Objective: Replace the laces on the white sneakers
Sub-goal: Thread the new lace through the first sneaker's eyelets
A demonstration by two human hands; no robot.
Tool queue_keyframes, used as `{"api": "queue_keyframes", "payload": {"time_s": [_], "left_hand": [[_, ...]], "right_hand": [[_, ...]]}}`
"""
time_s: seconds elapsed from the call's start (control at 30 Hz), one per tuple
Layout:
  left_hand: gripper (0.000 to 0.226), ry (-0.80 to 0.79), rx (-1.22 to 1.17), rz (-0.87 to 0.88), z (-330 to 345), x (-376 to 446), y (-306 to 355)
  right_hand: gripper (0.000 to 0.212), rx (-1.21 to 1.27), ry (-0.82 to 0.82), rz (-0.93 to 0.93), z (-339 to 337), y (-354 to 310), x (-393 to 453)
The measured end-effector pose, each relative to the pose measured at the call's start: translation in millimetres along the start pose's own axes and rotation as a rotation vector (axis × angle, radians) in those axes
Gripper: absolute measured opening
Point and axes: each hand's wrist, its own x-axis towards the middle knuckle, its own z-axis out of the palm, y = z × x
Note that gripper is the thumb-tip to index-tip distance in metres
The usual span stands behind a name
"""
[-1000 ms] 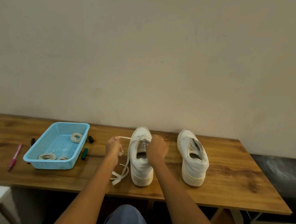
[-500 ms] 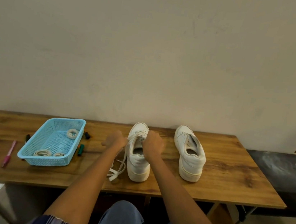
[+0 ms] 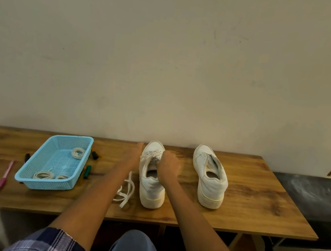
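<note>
Item one: a wooden table (image 3: pixel 243 217) against a plain wall, on which we worked from a seated position, blue-jeaned knees and plaid sleeves showing at the bottom edge.

Item two: the near white sneaker (image 3: pixel 151 183), standing upright at the table's middle, heel toward us, toe toward the wall. A white lace (image 3: pixel 150 153) crossed its upper eyelets. Our right hand (image 3: pixel 168 166) sat over the tongue area with fingers curled closed at the lace; whether they pinched it we could not tell. Our left hand (image 3: pixel 135 155) lay just beside the shoe's left flank, fingers reaching forward and together toward the toe; whether it gripped a lace end we could not tell either.

Item three: a loose flat lace (image 3: pixel 125 191), heaped on the wood just left of that sneaker's heel.

Item four: the second white sneaker (image 3: pixel 210 178), well apart to the right, upright, unlaced near the collar.

Item five: a blue mesh basket (image 3: pixel 27 178) at left, holding three coiled laces (image 3: pixel 78 153).

Item six: a pink pen (image 3: pixel 5 176) left of the basket; dark and green markers (image 3: pixel 87 171) beside its right wall.
</note>
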Motion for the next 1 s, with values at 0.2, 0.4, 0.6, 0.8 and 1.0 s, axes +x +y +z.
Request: {"api": "queue_keyframes", "payload": {"time_s": [0.2, 0.4, 0.6, 0.8, 1.0], "left_hand": [[0.042, 0.455, 0.128, -0.135, -50, -4, -1], [0.028, 0.417, -0.073, -0.194, -107, 7, -11], [0.022, -0.483, -0.748, -0.237, -146, -18, 20], [0.030, -0.148, -1.176, -0.135, -119, -14, 39], [0.034, 0.175, -0.669, -0.164, -93, -5, 12]], "right_hand": [[0.013, -0.032, -0.028, -0.002, -3, 0, -2], [0.016, -0.021, -0.089, -0.020, -13, -3, -5], [0.018, 0.121, -0.162, -0.087, -49, -14, 7], [0.038, 1.119, -0.495, -0.168, -67, -58, -5], [0.032, 1.108, -0.376, -0.061, -65, -29, 9]]}}
